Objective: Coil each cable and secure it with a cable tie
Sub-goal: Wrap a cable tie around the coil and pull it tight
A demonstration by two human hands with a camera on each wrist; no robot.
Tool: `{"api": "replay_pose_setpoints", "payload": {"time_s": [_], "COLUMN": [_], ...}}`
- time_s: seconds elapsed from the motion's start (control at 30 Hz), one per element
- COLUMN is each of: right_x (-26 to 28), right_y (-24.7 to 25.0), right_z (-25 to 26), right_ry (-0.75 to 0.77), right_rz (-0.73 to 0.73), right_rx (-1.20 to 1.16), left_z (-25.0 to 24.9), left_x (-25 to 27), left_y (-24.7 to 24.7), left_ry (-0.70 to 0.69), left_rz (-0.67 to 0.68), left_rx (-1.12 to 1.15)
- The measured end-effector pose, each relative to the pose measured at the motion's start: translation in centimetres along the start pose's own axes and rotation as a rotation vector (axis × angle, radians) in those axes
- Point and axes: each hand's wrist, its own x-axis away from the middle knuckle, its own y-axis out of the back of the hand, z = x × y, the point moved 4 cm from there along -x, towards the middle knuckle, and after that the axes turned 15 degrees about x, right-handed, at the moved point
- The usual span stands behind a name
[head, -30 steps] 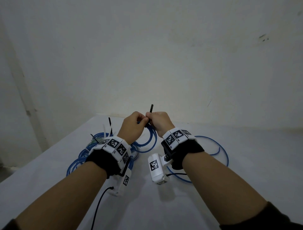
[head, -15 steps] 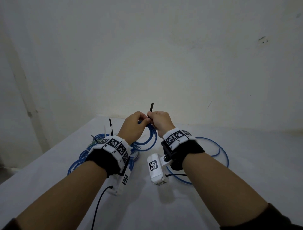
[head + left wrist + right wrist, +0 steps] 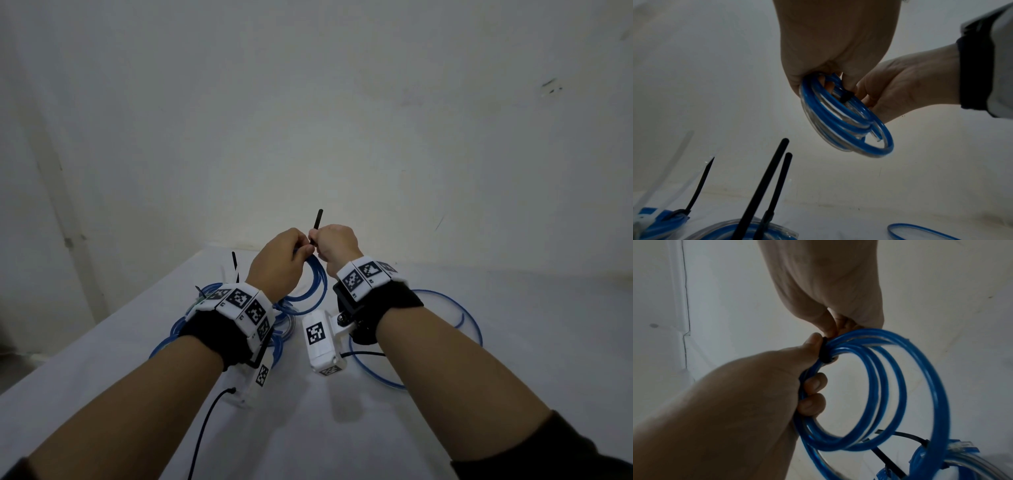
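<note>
My left hand [image 3: 291, 253] grips a small blue cable coil [image 3: 313, 287] by its top, above the white table. A black cable tie [image 3: 823, 352] is wrapped around the coil's strands beside the left thumb. My right hand [image 3: 329, 243] pinches the tie's tail [image 3: 318, 219], which sticks up past its fingers. In the left wrist view the tie's head [image 3: 845, 97] sits against the coil [image 3: 838, 123] between both hands. The right wrist view shows the left hand's fingers [image 3: 813, 384] curled round the coil [image 3: 920, 386].
A pile of tied blue coils [image 3: 191, 318] lies under my left wrist, with black tie tails [image 3: 766, 178] standing up. A loose blue cable [image 3: 469, 318] loops on the table [image 3: 531, 359] at the right. A wall stands close behind.
Both hands have risen slightly with the coil. The tie's tail stands a little higher above the right hand's fingers.
</note>
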Motion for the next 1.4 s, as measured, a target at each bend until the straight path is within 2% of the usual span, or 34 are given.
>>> {"api": "replay_pose_setpoints", "payload": {"time_s": [0.13, 0.33, 0.57, 0.73, 0.83, 0.93, 1.0, 1.1, 1.13, 1.27, 1.4], "right_x": [0.0, 0.4, 0.2, 1.4, 2.1, 2.3, 2.2, 1.8, 1.7, 1.1, 1.2], "right_y": [-0.1, 0.1, 0.9, -0.2, -0.7, -0.4, 0.2, 1.8, 2.2, 2.1, 2.3], "right_z": [-0.1, -0.4, -0.9, -0.7, -0.7, -0.6, -0.8, -1.1, -1.3, -2.7, -3.8], "right_ry": [-0.012, 0.002, 0.034, 0.134, 0.156, 0.176, 0.189, 0.235, 0.231, 0.085, 0.01], "right_rz": [-0.038, -0.014, -0.127, -0.02, 0.039, 0.032, -0.031, -0.244, -0.272, -0.147, 0.016], "right_rx": [-0.013, -0.026, 0.083, 0.173, 0.114, 0.065, 0.061, 0.16, 0.19, 0.366, 0.36], "left_z": [0.1, 0.7, 1.7, 1.7, 1.6, 1.6, 1.6, 1.6, 1.5, 1.1, 0.5], "left_x": [0.0, -0.1, 0.0, -0.4, -0.5, -0.7, -0.8, -0.9, -0.9, -0.9, -0.8], "left_y": [0.2, 0.6, 1.4, 1.2, 0.7, 0.7, 0.9, 1.2, 1.3, 1.3, 1.0], "left_ry": [0.02, 0.096, 0.236, 0.332, 0.384, 0.393, 0.393, 0.378, 0.367, 0.326, 0.302], "left_rz": [-0.027, -0.088, -0.157, -0.232, -0.258, -0.289, -0.315, -0.349, -0.357, -0.396, -0.419], "left_rx": [0.037, 0.134, 0.152, 0.31, 0.412, 0.478, 0.516, 0.58, 0.593, 0.612, 0.626]}}
